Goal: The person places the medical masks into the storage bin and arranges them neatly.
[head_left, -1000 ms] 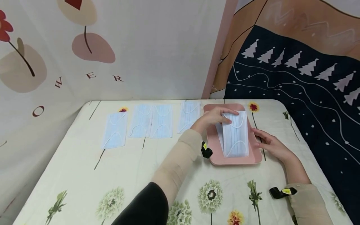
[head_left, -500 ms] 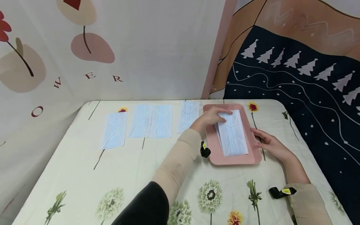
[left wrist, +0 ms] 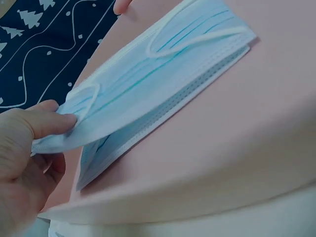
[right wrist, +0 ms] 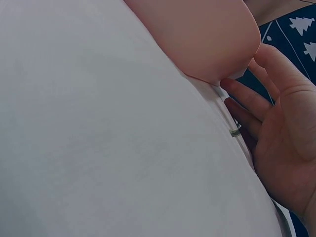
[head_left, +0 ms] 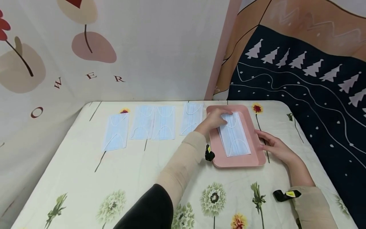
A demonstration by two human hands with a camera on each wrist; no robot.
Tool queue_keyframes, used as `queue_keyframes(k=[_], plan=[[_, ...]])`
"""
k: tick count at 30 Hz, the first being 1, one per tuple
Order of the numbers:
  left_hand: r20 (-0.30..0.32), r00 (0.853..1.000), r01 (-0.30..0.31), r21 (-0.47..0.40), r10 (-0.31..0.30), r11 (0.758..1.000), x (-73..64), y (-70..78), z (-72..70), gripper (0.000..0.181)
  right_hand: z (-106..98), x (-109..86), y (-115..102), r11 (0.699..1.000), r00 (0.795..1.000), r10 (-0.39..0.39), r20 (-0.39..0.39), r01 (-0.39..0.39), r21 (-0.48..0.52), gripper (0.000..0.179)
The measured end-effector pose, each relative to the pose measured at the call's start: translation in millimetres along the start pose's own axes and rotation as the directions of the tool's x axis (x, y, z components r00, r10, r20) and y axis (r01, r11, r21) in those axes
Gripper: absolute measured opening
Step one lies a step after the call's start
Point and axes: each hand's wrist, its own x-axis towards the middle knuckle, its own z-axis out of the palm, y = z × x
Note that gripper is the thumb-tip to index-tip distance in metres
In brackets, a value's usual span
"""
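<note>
In the head view, my left hand [head_left: 214, 120] pinches the far end of a light blue pleated face mask [head_left: 235, 136] above a pink tray [head_left: 243, 161]. The left wrist view has the thumb on top of the mask and fingers below it. Its near end comes down over another mask [left wrist: 118, 150] lying in the tray, mostly covered. On the tray's right side, my right hand [head_left: 277, 148] touches the rim with its fingertips. Seen from the right wrist, that hand's fingers [right wrist: 247, 96] are loosely extended at the tray's edge [right wrist: 207, 74].
Left of the tray, several more masks lie flat in a row, among them one near the tray [head_left: 191, 119] and one at the far left [head_left: 115, 132]. A flower-print cloth [head_left: 160, 178] covers the table. Hanging fabric [head_left: 160, 57] stands behind its far edge.
My left hand has moved the held mask slightly left and down, tilting it and covering more of the mask underneath. The right hand has stayed at the tray's rim.
</note>
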Motion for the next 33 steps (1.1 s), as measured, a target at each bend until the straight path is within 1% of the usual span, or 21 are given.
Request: queue_keyframes(k=[4, 10, 15, 18, 22, 26, 29, 33], plan=[[-0.025, 0.999, 0.021, 0.029, -0.02, 0.999, 0.9, 0.6, 2.7, 0.046, 0, -0.2, 0, 1.0, 1.0, 0.003, -0.002, -0.003, 0.001, 0.061], [-0.061, 0.995, 0.074, 0.01, -0.073, 0.997, 0.2, 1.2, 5.2, 0.047, 0, 0.3, 0, 1.0, 1.0, 0.003, -0.001, -0.003, -0.002, 0.061], [-0.067, 0.996, 0.06, 0.03, -0.058, 0.998, 0.0, 0.8, 7.0, 0.047, 0, 0.2, -2, 1.0, 1.0, 0.008, -0.001, -0.008, 0.001, 0.061], [-0.059, 0.997, 0.055, 0.063, -0.051, 0.996, 0.3, 0.9, 8.2, 0.046, 1, 0.2, -2, 1.0, 1.0, 0.016, -0.003, -0.016, -0.004, 0.062], [-0.048, 0.997, 0.063, 0.115, -0.058, 0.991, 0.6, 1.7, 9.8, 0.045, 1, 0.0, -2, 1.0, 1.0, 0.021, -0.007, -0.021, -0.008, 0.062], [-0.054, 0.997, 0.07, 0.163, -0.062, 0.984, 0.8, 2.4, 10.5, 0.045, 1, -0.1, -2, 1.0, 1.0, 0.023, -0.009, -0.023, -0.003, 0.062], [-0.062, 0.996, 0.073, 0.189, -0.062, 0.979, 0.6, 2.4, 10.9, 0.046, 2, -0.2, -1, 1.0, 1.0, 0.01, -0.006, -0.01, 0.006, 0.062], [-0.069, 0.995, 0.09, 0.188, -0.078, 0.978, 0.1, 1.9, 12.5, 0.049, 2, -0.4, 0, 0.999, 0.999, -0.038, 0.004, 0.038, 0.032, 0.06]])
